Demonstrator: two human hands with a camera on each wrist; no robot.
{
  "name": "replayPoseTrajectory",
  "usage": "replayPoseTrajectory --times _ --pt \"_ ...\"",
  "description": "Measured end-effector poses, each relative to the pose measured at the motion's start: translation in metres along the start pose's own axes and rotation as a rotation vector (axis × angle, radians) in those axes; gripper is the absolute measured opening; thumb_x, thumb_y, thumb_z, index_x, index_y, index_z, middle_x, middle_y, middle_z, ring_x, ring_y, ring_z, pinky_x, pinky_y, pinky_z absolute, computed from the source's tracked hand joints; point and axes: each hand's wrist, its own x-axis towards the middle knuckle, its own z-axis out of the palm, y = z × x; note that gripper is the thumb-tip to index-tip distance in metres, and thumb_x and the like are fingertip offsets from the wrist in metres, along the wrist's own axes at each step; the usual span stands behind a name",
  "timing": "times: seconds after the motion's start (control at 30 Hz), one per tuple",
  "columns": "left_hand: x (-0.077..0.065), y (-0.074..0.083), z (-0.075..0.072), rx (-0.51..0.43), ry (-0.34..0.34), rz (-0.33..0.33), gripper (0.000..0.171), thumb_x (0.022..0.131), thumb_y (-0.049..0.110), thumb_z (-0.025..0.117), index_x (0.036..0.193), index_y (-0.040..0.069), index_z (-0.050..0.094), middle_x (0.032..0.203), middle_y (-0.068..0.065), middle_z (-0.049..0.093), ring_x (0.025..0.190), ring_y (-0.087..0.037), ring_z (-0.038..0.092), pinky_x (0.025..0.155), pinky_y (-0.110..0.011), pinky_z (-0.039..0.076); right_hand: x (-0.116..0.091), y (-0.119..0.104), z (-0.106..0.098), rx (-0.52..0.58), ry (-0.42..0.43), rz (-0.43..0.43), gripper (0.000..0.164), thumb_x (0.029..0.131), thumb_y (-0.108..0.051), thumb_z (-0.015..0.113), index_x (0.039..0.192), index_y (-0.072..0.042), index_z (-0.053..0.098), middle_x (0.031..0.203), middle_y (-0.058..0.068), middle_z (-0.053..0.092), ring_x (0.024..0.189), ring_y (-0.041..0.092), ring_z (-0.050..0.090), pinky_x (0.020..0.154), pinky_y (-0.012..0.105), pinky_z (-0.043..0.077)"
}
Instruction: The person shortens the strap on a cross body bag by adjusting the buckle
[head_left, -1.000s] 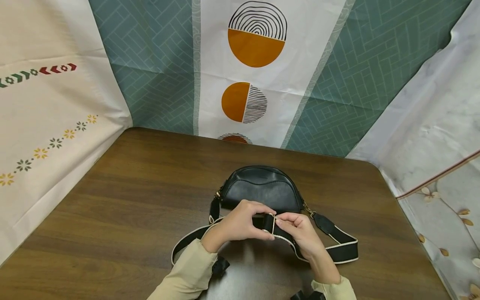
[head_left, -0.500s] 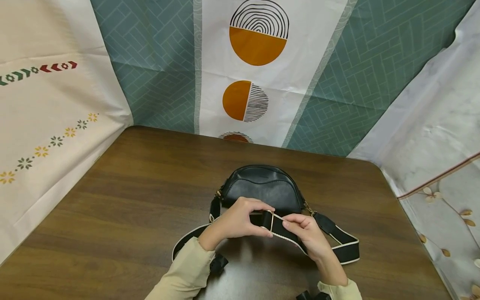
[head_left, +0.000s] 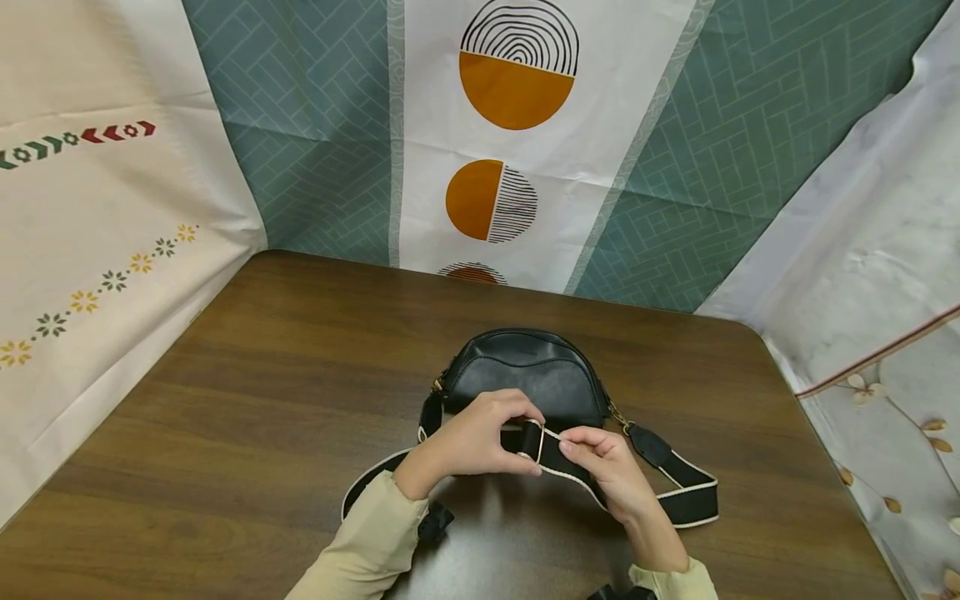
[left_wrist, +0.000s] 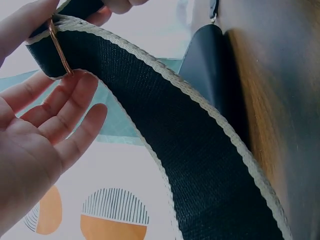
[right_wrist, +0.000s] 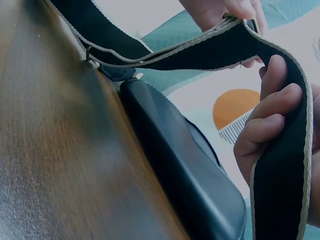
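Observation:
A black half-moon handbag (head_left: 525, 375) lies on the table, its wide black strap (left_wrist: 165, 135) with cream braided edges raised in front of it. My left hand (head_left: 480, 433) pinches the strap at its gold slider buckle (head_left: 541, 443), thumb on one edge and fingers on the other. Just to the right, my right hand (head_left: 611, 467) grips the strap between thumb and fingers. In the right wrist view the curled fingers (right_wrist: 270, 120) of that hand lie against the strap's face. The strap's left part passes behind my left forearm.
The brown wooden table (head_left: 262, 400) bears the bag. Slack strap loops (head_left: 690, 500) lie to the right, joined to the bag by a gold chain clasp (head_left: 617, 417). Patterned cloths (head_left: 315, 142) hang around the table's back and sides.
Since a second ago my right hand has moved from beside the buckle slightly right along the strap, baring more strap between the hands. My left hand has shifted slightly left with the buckle.

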Motion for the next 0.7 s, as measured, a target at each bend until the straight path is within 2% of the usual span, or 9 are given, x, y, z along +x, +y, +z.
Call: replayPoseTrajectory --times 0.23,0.4,0.7 --pt "0.0002 0.0045 0.0005 0.009 -0.027 -0.041 0.045 0.064 0.02 0.081 0.101 0.003 0.063 0.095 -0.002 0.061 0.087 -0.009 0.053 0.076 -0.021 0.044 0.0008 0.0002 0.0044 0.008 0.019 0.014 0.034 0.088 0.006 0.046 0.091 -0.02 0.069 0.085 -0.006 0.065 0.075 0.004 0.058 0.065 0.018 0.046" --pt "0.0024 0.0074 0.0049 0.024 -0.037 -0.014 0.047 0.063 0.02 0.081 0.101 -0.001 0.062 0.097 -0.005 0.062 0.091 -0.012 0.055 0.079 -0.019 0.043 0.0036 0.0006 0.0082 -0.004 0.017 0.011 0.032 0.089 0.005 0.046 0.089 -0.019 0.068 0.082 -0.006 0.065 0.075 0.006 0.057 0.066 0.019 0.046" --pt "0.0035 0.0068 0.004 0.026 0.015 0.015 0.047 0.062 0.021 0.082 0.101 0.0 0.065 0.094 -0.005 0.063 0.088 -0.011 0.057 0.076 -0.019 0.044 0.0048 -0.0033 0.0063 0.01 0.016 0.059 0.028 0.091 0.001 0.045 0.089 -0.018 0.067 0.081 -0.004 0.065 0.071 0.006 0.058 0.06 0.018 0.046"
